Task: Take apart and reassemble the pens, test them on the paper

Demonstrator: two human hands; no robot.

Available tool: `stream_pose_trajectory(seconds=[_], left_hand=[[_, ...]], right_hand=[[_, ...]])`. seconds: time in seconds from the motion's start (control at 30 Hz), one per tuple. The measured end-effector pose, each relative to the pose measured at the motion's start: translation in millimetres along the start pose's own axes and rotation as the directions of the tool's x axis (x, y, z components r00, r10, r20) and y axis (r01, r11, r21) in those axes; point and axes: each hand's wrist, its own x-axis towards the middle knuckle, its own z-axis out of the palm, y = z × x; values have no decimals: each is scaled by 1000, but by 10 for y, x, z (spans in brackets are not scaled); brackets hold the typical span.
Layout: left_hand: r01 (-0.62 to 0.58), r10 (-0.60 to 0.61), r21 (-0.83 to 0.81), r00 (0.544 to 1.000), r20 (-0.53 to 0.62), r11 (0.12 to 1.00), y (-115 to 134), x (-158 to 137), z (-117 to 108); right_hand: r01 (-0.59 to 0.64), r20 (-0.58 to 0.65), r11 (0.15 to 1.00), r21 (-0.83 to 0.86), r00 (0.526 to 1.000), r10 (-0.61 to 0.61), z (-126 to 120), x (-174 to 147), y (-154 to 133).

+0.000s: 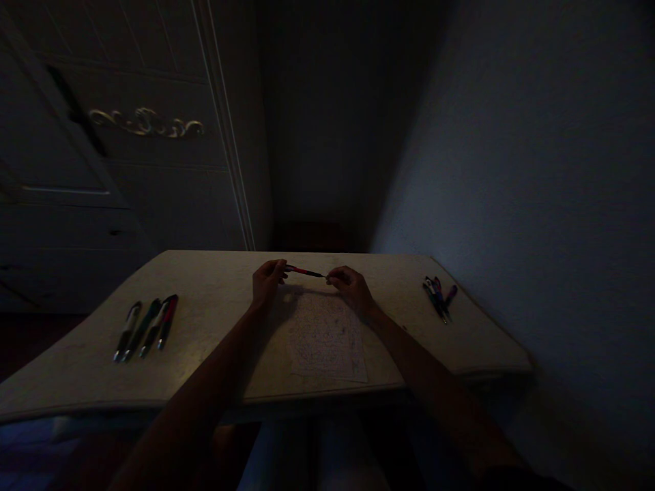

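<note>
A red and black pen (306,271) is held level above the far part of the table, stretched between my two hands. My left hand (269,279) is closed on its left end. At the pen's tip, on the right, the fingers of my right hand (351,285) are pinched together; whether they grip the tip itself or a small part there is too dark to tell. Just below the hands lies a sheet of paper (327,337) covered in scribbles.
Several pens (148,327) lie side by side at the table's left. Another small group of pens (438,298) rests near the right edge. The pale table (215,368) stands between a cabinet (168,184) on the left and a wall (537,191) on the right.
</note>
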Motion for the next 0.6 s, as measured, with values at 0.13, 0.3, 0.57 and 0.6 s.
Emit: stream_pose_trajectory(seconds=[0.13,0.3,0.57,0.6], left_hand=[[-6,6,1,1000,7,1000,9,-5,2],[1,-1,13,1000,2,1000,22,-12,13],[-2,2,-4,1000,2,1000,20,-14,17],[-1,1,0,1000,-1,1000,25,-16,17]], right_hand=[[-19,2,1000,-9,1000,19,4,-9,-3],[-56,-16,998,-18,998,56,3,-15,-25],[-43,-62,998,-46,997,40,-8,-6,-14],[-47,-64,998,-45,997,45,-8,-5,-11]])
